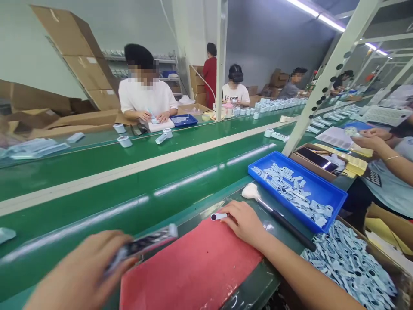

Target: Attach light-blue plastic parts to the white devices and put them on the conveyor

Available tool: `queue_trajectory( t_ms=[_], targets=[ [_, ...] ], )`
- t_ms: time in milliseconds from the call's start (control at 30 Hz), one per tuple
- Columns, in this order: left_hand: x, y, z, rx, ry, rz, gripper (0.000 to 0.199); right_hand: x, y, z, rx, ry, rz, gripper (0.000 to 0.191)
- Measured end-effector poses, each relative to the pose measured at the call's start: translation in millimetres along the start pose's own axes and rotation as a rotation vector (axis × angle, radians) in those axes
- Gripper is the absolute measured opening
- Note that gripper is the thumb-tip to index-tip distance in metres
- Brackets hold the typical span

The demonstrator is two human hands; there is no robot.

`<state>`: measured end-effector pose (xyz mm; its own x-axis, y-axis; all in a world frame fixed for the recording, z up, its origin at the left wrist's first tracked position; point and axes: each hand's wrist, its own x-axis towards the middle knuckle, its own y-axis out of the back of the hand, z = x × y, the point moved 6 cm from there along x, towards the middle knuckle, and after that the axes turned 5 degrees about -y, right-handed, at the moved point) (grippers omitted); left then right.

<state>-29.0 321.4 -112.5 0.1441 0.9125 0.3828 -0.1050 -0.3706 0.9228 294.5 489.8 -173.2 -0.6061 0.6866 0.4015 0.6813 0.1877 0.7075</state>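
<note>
Blue tray [335, 196] of pale parts [292, 185], box [392, 260] of more

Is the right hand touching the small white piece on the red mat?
Touching. The head view shows the right hand with its fingertips laid on the end of the small white piece at the red mat's top edge.

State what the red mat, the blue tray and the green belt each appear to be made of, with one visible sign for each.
Flat red mat: seemingly soft foam or rubber, matte, with no glare. Shallow blue rectangular tray: probably rigid moulded plastic, smooth with thin upright walls. Long green conveyor belt: likely glossy PVC or rubber, since it reflects streaks from the lamps.
</note>
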Motion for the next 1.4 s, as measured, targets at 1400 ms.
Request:
queue_trajectory(
  t_ms=[1400],
  targets=[
    [21, -50.1, 156, -0.243, -0.111, -0.022, 0.017, -32, -42, -67, 0.161, -0.118, -0.456, 0.031]
  ],
)
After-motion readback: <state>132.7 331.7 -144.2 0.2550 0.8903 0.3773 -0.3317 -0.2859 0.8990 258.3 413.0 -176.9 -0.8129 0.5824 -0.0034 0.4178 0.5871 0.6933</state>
